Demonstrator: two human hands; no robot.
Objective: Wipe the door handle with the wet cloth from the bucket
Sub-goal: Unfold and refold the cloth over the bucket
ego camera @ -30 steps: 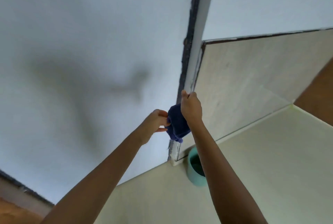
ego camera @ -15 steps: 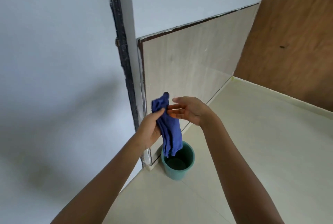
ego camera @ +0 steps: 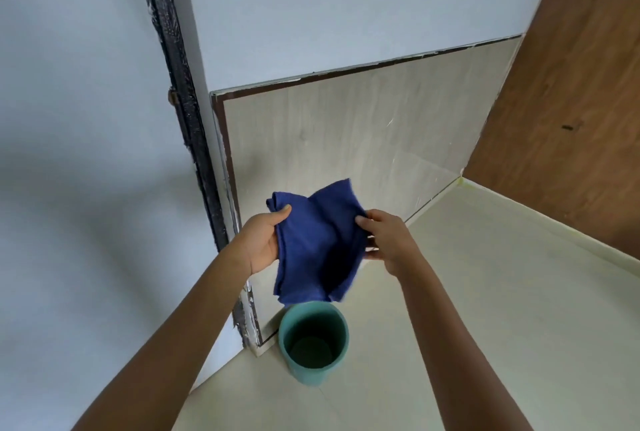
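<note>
One teal bucket (ego camera: 313, 344) on the pale floor (ego camera: 485, 309), upright, against the foot of the tiled wall (ego camera: 346, 139); dark inside, contents not discernible. One blue cloth (ego camera: 317, 243), spread and hanging directly above the bucket, lower edge just over its rim. Two hands: left hand (ego camera: 261, 243) pinching the cloth's left edge, right hand (ego camera: 386, 238) gripping its right edge, cloth stretched between.

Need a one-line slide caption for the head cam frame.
Both hands, left hand and right hand, hold a blue cloth spread above a teal bucket on the floor by the wall.
</note>
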